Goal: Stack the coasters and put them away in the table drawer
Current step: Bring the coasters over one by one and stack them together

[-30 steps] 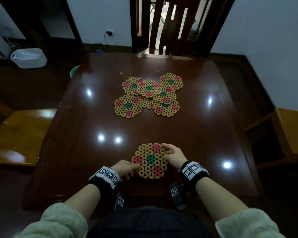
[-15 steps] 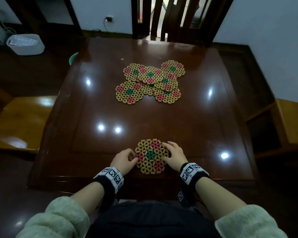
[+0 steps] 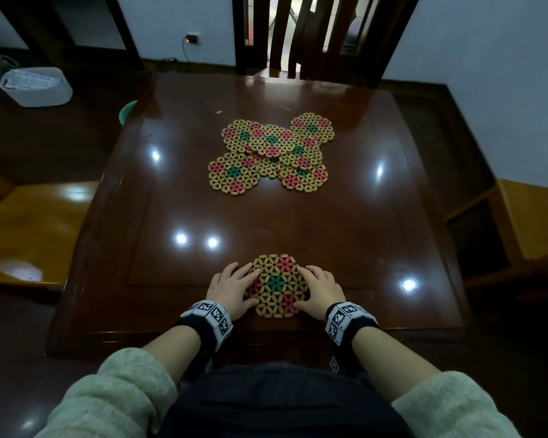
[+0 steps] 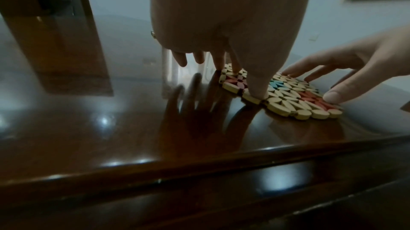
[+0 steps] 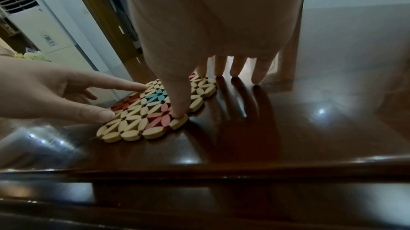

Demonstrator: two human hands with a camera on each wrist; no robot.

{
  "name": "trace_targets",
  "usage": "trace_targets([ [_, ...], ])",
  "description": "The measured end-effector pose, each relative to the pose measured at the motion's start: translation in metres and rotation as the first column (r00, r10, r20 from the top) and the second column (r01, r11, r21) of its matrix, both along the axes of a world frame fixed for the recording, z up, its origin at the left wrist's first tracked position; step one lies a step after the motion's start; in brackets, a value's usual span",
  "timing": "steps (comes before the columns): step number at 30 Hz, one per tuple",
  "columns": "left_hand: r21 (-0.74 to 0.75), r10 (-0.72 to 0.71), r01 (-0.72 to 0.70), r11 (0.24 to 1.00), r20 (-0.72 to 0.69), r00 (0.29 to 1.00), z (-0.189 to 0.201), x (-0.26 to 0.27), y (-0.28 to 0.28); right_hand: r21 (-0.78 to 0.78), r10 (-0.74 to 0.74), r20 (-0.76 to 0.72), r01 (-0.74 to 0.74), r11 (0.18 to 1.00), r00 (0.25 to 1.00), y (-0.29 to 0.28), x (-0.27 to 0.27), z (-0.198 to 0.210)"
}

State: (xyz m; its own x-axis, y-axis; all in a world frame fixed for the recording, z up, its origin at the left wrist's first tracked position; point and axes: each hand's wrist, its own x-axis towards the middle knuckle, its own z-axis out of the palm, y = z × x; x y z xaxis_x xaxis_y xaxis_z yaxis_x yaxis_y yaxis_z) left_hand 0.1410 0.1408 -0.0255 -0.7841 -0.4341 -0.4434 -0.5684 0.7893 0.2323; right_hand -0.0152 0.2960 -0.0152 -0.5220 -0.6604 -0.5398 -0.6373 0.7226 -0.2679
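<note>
1. Two hands frame one coaster (image 3: pixel 277 286) lying flat near the table's (image 3: pixel 345 216) front edge: the left hand (image 3: pixel 231 287) rests its straight fingers and thumb on the coaster's left side, the right hand (image 3: pixel 321 290) does the same on the right. Both are flat and spread, gripping nothing.
2. Several more coasters, the cluster (image 3: pixel 269 156), lie overlapped at the table's middle, well apart from the hands, so stacking looks barely begun.
3. Risk: the polished top looks slick, and the near coaster sits close to the front rim. A pull toward the body could slide it over the edge.
4. Risk: pressing with fingertips alone may leave nothing under the thin rim, so a lift could fumble or tip the piece.
5. Risk: in the overlapped cluster, dragging one piece would likely shift its neighbours.
6. Only the head view shows the cluster and both hands' layout.
7. The wrist views show what it cannot: the left thumb (image 4: pixel 257 91) planted on the rim beads, the right thumb (image 5: pixel 179 111) likewise, and the outer fingers landing on bare wood beyond the coaster.
8. No view shows the drawer clearly.
</note>
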Motion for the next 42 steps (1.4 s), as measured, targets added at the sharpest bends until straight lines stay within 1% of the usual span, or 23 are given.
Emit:
trace_targets([
  [10, 0.029, -0.011, 0.011, 1.0, -0.005, 1.0, 0.001, -0.003, 0.0, 0.003, -0.018, 0.013, 0.018, 1.0, 1.0, -0.002, -0.001, 0.002],
  [17, 0.08, 0.019, -0.017, 0.997, -0.026, 0.999, -0.002, -0.005, -0.002, -0.014, -0.024, 0.02, 0.024, 1.0, 1.0, -0.001, 0.0, 0.003],
  [19, 0.118, 0.074, -0.066, 0.991, -0.068, 0.995, -0.002, -0.005, -0.005, -0.014, -0.042, 0.058, 0.043, 0.999, 0.997, -0.003, -0.002, 0.006],
  [20, 0.142, 0.117, -0.103, 0.984, -0.095, 0.989, -0.001, -0.005, -0.006, -0.021, -0.072, 0.096, 0.074, 0.997, 0.993, -0.006, -0.005, 0.008],
  [22, 0.196, 0.222, -0.193, 0.961, -0.14, 0.965, 0.003, -0.008, -0.014, -0.045, -0.169, 0.191, 0.181, 0.982, 0.967, -0.012, -0.014, 0.012],
  [25, 0.26, 0.358, -0.313, 0.913, -0.145, 0.922, 0.006, -0.015, -0.033, -0.067, -0.29, 0.303, 0.324, 0.944, 0.908, -0.022, -0.033, 0.016],
  [29, 0.33, 0.487, -0.423, 0.844, -0.139, 0.862, 0.008, -0.027, -0.064, -0.062, -0.355, 0.349, 0.4, 0.915, 0.867, -0.041, -0.059, 0.021],
  [33, 0.383, 0.57, -0.474, 0.793, -0.19, 0.8, 0.008, -0.046, -0.098, -0.059, -0.364, 0.345, 0.407, 0.911, 0.865, -0.068, -0.085, 0.024],
  [35, 0.369, 0.555, -0.462, 0.807, -0.204, 0.806, 0.008, -0.059, -0.114, -0.062, -0.353, 0.341, 0.396, 0.916, 0.871, -0.085, -0.096, 0.026],
  [36, 0.327, 0.521, -0.445, 0.834, -0.2, 0.83, 0.008, -0.066, -0.122, -0.063, -0.344, 0.34, 0.386, 0.92, 0.875, -0.094, -0.101, 0.026],
  [39, 0.139, 0.364, -0.344, 0.928, -0.151, 0.919, 0.009, -0.088, -0.144, -0.07, -0.318, 0.345, 0.362, 0.93, 0.883, -0.116, -0.111, 0.023],
  [42, -0.01, 0.199, -0.2, 0.98, -0.091, 0.976, 0.007, -0.109, -0.162, -0.089, -0.299, 0.357, 0.351, 0.932, 0.885, -0.128, -0.112, 0.017],
])
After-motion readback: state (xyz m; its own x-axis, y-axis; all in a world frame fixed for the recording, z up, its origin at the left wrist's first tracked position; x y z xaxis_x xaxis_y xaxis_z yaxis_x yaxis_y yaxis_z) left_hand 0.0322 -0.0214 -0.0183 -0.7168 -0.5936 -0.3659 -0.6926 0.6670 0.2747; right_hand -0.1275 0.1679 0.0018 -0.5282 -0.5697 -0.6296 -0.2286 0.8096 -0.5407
